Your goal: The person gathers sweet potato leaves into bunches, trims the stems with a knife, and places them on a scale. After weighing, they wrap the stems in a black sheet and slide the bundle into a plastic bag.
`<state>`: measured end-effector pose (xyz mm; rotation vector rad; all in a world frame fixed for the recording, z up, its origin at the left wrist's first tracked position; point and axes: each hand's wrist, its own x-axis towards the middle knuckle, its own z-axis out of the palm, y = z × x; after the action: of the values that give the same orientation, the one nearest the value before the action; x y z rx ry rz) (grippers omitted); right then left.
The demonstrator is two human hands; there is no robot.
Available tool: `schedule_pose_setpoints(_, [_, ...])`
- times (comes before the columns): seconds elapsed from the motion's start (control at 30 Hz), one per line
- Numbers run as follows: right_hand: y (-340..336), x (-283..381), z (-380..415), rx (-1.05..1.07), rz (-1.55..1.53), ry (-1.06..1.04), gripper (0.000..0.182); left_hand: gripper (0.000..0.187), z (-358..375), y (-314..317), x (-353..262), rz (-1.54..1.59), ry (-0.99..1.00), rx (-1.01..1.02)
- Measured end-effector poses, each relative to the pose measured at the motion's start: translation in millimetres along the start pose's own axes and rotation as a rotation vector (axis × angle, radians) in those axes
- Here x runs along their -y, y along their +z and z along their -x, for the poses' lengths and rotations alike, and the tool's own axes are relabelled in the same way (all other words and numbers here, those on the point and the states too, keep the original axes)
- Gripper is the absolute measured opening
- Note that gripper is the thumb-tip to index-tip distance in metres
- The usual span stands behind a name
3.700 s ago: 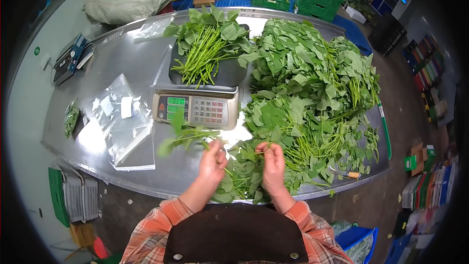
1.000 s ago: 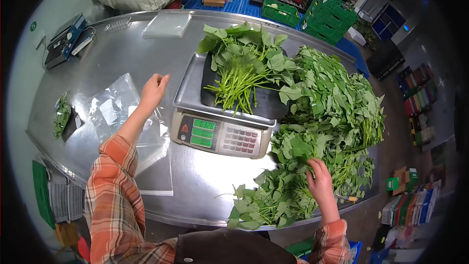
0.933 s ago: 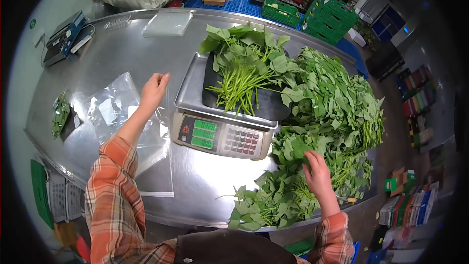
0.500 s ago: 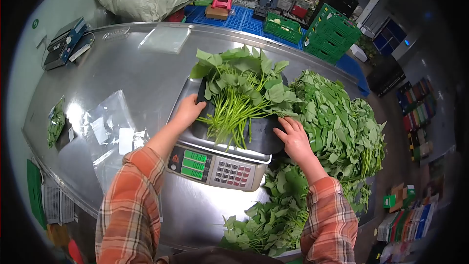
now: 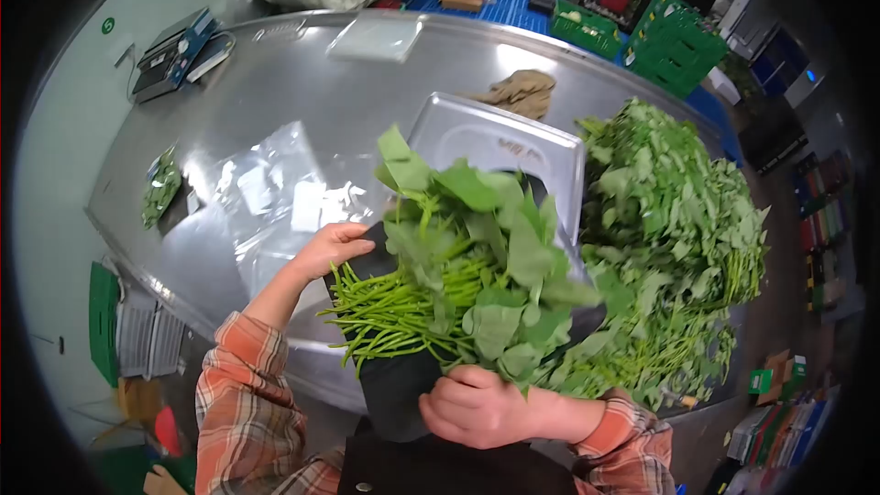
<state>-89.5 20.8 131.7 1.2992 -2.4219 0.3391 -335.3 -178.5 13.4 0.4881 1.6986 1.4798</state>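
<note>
A bunch of leafy greens (image 5: 440, 284) with thin green stems lies on a black sheet or tray (image 5: 399, 394), lifted in front of the scale's metal pan (image 5: 504, 133). The stems point left and the leaves right. My left hand (image 5: 335, 249) pinches the black tray's upper left edge. Lower down, my right hand (image 5: 475, 406) is closed round its near edge, just under the leaves. The greens hide the scale's display.
A large heap of greens (image 5: 669, 211) covers the right side of the steel table (image 5: 247, 82). Clear bags (image 5: 275, 192) and a small packed bag (image 5: 162, 188) lie left. A brown cloth (image 5: 524, 93) sits behind the pan. Green crates (image 5: 674, 46) stand beyond.
Both hands have lifted the black tray with the greens off the scale and brought it closer, turning it so the stems point left. The pan and the brown cloth now show.
</note>
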Motion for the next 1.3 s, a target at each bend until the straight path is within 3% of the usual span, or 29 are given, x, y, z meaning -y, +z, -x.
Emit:
schedule_pose_setpoints(0.17, [100, 39, -22, -0.025, -0.359, 0.255, 0.027, 0.026, 54, -27, 72, -0.301, -0.136, 0.056])
schedule_pose_setpoints(0.2, [115, 45, -20, -0.074, -0.357, 0.31, 0.021, 0.022, 65, -27, 73, -0.664, 0.136, -0.111])
schedule_pose_setpoints(0.3, [132, 61, -19, -0.109, -0.332, 0.404, 0.015, 0.015, 98, -16, 46, -0.675, 0.418, -0.405])
schedule_pose_setpoints(0.33, [134, 67, -19, -0.102, -0.327, 0.425, 0.015, 0.013, 115, -2, 35, -0.653, 0.472, -0.34])
schedule_pose_setpoints(0.43, [137, 77, -21, -0.102, -0.313, 0.464, 0.013, 0.013, 129, 36, 36, -1.006, 0.644, -0.199])
schedule_pose_setpoints(0.53, [140, 85, -20, -0.04, -0.331, 0.468, 0.017, 0.014, 115, 44, 70, -1.116, 0.567, -0.189])
schedule_pose_setpoints(0.63, [144, 90, -19, -0.097, -0.317, 0.439, 0.012, 0.013, 116, 45, 78, -1.082, 0.575, -0.247])
schedule_pose_setpoints(0.73, [142, 92, -18, -0.136, -0.342, 0.427, 0.015, 0.012, 129, 61, 58, -0.903, 0.713, -0.334])
schedule_pose_setpoints(0.83, [145, 92, -11, -0.154, -0.373, 0.453, 0.02, 0.013, 124, 81, 58, -0.88, 0.622, -0.318])
schedule_pose_setpoints(0.87, [142, 93, -9, -0.099, -0.391, 0.506, 0.019, 0.015, 117, 85, 64, -0.983, 0.583, -0.228])
schedule_pose_setpoints(0.97, [141, 85, 1, -0.198, -0.362, 0.516, 0.019, 0.014, 119, 90, 68, -0.826, 0.713, -0.4])
schedule_pose_setpoints(1.1, [139, 70, 22, -0.118, -0.397, 0.594, 0.02, 0.029, 96, 72, 76, -0.933, 0.444, -0.743])
schedule_pose_setpoints(1.13, [140, 69, 26, -0.015, -0.386, 0.606, 0.017, 0.039, 90, 60, 80, -0.695, 0.079, -0.415])
schedule_pose_setpoints(1.23, [152, 67, 32, 0.064, -0.283, 0.585, 0.014, 0.036, 78, 53, 88, -0.661, 0.094, -0.5])
schedule_pose_setpoints(1.3, [155, 68, 33, 0.035, -0.285, 0.598, 0.012, 0.028, 84, 57, 72, -0.335, 0.31, -0.621])
